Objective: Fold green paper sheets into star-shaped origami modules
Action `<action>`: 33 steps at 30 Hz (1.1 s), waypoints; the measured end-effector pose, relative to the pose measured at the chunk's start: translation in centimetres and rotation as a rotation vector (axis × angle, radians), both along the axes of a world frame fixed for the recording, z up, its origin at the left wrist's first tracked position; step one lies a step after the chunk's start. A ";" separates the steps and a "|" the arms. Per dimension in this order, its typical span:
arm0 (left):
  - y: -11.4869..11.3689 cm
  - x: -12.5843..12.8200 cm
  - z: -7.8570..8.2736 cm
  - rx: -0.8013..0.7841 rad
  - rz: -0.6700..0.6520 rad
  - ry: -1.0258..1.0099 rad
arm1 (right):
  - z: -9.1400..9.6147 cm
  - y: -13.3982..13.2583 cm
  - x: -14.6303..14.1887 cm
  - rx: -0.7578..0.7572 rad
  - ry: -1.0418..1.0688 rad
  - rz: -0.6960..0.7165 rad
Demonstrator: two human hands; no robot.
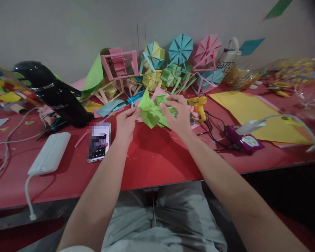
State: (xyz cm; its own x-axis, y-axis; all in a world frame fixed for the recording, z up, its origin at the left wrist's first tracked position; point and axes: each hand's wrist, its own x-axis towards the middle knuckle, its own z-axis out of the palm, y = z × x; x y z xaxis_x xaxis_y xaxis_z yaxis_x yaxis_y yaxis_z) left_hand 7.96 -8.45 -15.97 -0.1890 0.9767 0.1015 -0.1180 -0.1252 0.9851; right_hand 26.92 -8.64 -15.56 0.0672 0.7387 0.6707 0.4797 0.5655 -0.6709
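Observation:
Between my two hands, above the red table, is a folded piece of light green paper (150,111) with pointed flaps. My left hand (126,120) pinches its left edge between thumb and fingers. On the other side, my right hand (179,113) has its thumb and fingers bent around the paper's right part, which partly hides behind the hand. More green paper and some pink paper lie just behind and under it. A yellow hot glue gun (198,106) sits close to the right of my right hand.
Folded paper wheels on stands, among them a blue one (181,49) and a pink one (207,52), line the wall. A black bottle (60,98), a phone (99,141) and a white power bank (50,153) are left. Yellow sheets (252,112) and a purple power socket (243,139) are right.

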 end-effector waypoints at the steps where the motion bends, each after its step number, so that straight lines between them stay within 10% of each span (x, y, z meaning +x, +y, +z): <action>1: 0.1 0.0 -0.1 0.025 0.042 0.020 | 0.1 0.0 0.0 -0.067 0.044 0.005; 6: -0.1 0.4 0.0 0.068 -0.012 0.011 | 0.0 0.2 -0.5 -0.599 0.248 0.342; 10: -0.6 0.9 0.3 0.049 -0.145 -0.006 | 0.1 0.3 -0.8 -0.741 0.427 0.334; 17: -1.1 1.2 0.5 -0.023 -0.343 0.053 | -0.6 1.1 -0.3 -0.683 0.375 0.238; 23: -1.4 1.4 1.3 -0.219 -0.382 -0.057 | -0.7 1.0 0.4 -0.302 -0.062 0.243; 33: -0.9 1.3 -0.1 0.038 -0.206 0.301 | -0.5 0.1 -0.1 -0.247 -0.117 0.200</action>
State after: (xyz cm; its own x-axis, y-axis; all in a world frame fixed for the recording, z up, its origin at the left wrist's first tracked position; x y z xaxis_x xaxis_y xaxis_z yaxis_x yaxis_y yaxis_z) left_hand 9.21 -9.35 -16.05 0.0550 0.9856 0.1597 0.1497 -0.1662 0.9747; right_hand 26.78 -8.54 -16.04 -0.1629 0.8705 0.4645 0.4575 0.4837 -0.7461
